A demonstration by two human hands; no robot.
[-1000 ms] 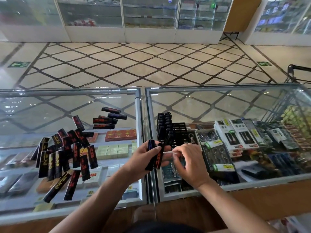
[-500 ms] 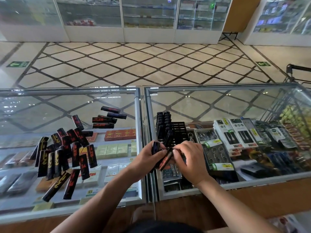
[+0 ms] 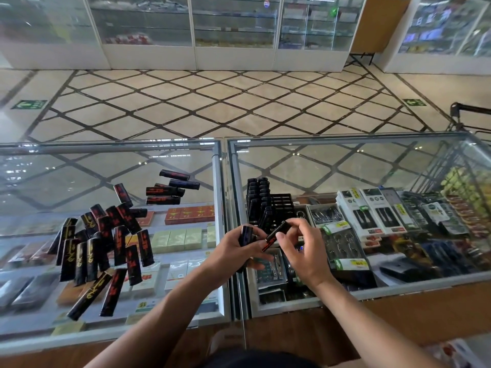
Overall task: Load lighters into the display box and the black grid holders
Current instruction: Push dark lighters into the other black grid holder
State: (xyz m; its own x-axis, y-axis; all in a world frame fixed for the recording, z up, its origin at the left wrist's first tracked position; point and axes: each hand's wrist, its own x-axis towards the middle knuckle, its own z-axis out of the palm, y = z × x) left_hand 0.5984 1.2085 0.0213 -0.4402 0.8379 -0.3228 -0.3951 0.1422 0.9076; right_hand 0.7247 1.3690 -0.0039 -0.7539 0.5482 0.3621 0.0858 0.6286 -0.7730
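I see the right hand (image 3: 300, 251) with fingers curled, pinching one tilted red-print lighter (image 3: 275, 235) just in front of the black grid holder (image 3: 281, 205). The left hand (image 3: 231, 252) grips dark lighters (image 3: 245, 235) upright, front-left of the holder; I can't tell the count. The holder's left columns are filled. The loose lighter pile (image 3: 106, 243) lies well left of the holder on the glass counter (image 3: 345, 168).

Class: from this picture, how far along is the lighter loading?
Done: about two rows of standing lighters fill one side of the grid holder. In hand: the right hand pinches a lighter; the left hand holds a second lighter. Left: the loose pile on the glass.
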